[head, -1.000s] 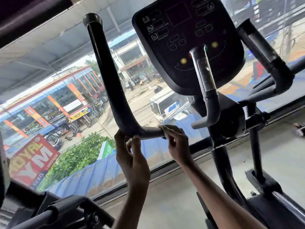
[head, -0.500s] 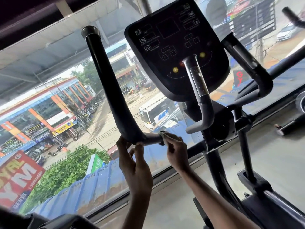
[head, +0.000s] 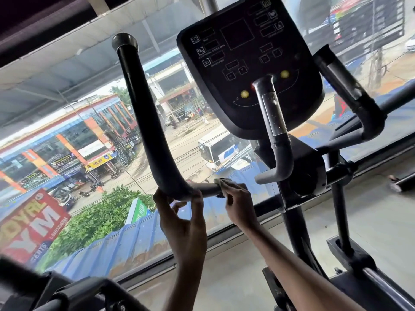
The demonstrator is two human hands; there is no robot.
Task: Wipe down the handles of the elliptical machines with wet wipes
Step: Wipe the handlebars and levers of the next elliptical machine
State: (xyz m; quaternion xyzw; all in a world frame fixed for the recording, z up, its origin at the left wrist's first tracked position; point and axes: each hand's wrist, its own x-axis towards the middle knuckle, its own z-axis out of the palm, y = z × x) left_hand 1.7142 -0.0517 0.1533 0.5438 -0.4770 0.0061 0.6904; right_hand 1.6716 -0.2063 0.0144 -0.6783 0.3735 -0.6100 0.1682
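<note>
Pinching a wet wipe against the long black handle, the right hand has barely travelled in the last second. It still rubs the short level stretch below and left of the console, though more of the pale wipe now shows above the fingers. The left hand, farther left of the console, keeps its thumb and fingers curled under the handle's bend, steadying it. The tall upright part probably still needs wiping.

L hand, R hand: bare; forearms apparently too.
</note>
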